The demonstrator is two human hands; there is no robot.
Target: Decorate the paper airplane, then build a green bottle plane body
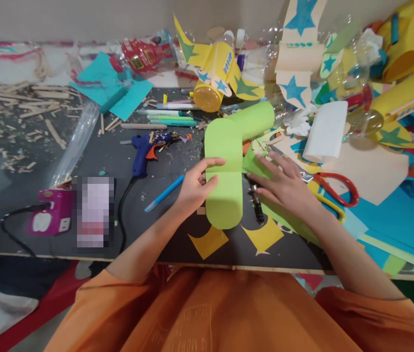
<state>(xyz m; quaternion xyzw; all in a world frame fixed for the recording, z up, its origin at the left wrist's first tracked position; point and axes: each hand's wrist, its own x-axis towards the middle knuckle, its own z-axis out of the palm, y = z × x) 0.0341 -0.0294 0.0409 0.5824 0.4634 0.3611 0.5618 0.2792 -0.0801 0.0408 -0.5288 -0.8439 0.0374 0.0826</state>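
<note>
My left hand grips the left edge of a light green paper strip between thumb and fingers. Both ends of the strip are rounded, and a crease crosses its middle. Behind it lies a rolled light green paper tube. Fingers spread, my right hand rests over green paper scraps. Just below those fingers is a black pen-like tool. Red-handled scissors lie beside the right wrist, partly hidden. A blue pen is left of the strip.
A blue glue gun lies left, its cord running toward the front edge. Near it are a magenta socket box and a blurred phone-like object. Yellow scraps sit in front. Decorated bottles, markers and coloured paper crowd the back and right.
</note>
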